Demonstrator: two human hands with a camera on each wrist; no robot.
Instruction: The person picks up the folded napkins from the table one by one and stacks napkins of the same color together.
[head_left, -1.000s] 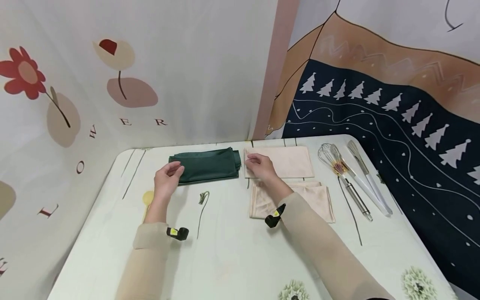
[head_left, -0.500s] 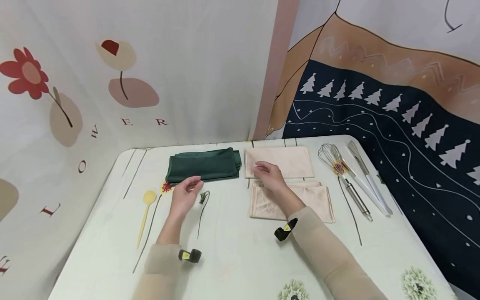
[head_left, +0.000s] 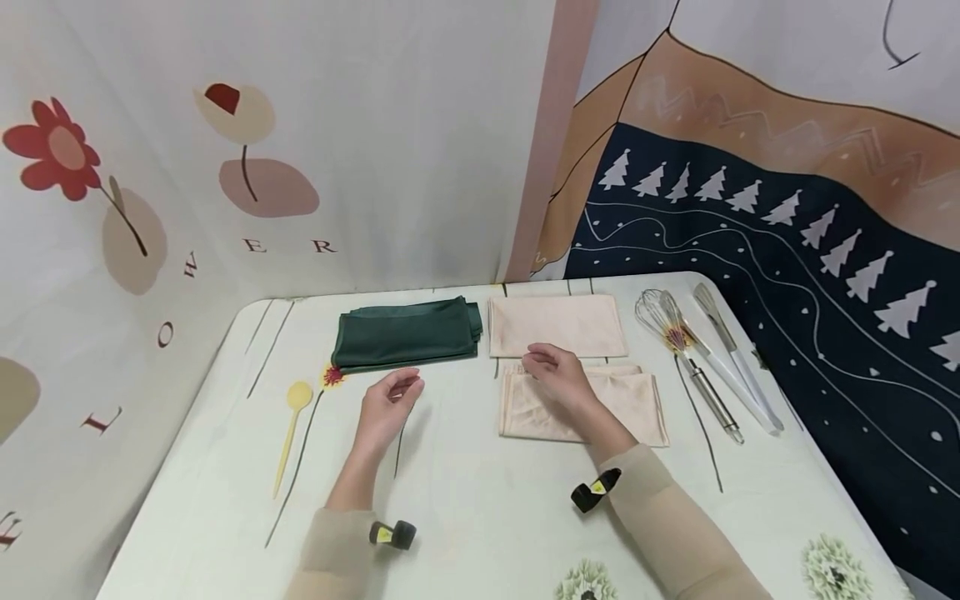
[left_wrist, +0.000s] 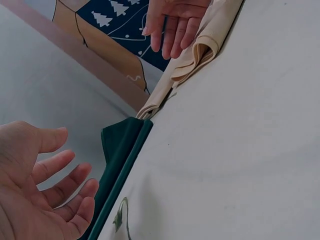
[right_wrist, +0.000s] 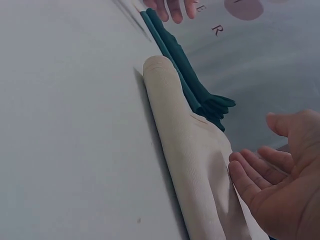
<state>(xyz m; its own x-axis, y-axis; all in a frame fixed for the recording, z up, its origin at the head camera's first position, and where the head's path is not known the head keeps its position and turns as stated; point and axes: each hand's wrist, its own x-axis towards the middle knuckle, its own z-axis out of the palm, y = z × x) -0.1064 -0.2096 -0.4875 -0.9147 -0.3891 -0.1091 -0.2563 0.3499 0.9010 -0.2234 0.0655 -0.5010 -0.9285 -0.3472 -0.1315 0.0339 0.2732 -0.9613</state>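
My left hand is over the table just in front of a folded dark green cloth, its fingers loosely bent around nothing. In the left wrist view that hand shows a gap between thumb and fingers. My right hand hovers above the nearer of two folded pale pink cloths, also holding nothing. The other pink cloth lies behind it, to the right of the green one. In the right wrist view the relaxed hand is beside the thick folded edge of a pink cloth.
A yellow spoon lies at the left. On the right are a wire whisk and two long-handled utensils, one of them tongs-like. Printed curtains rise behind the table.
Both hands have drawn back toward the person and to the right, the left one off the green cloth's front left corner. The cloths have hardly moved.
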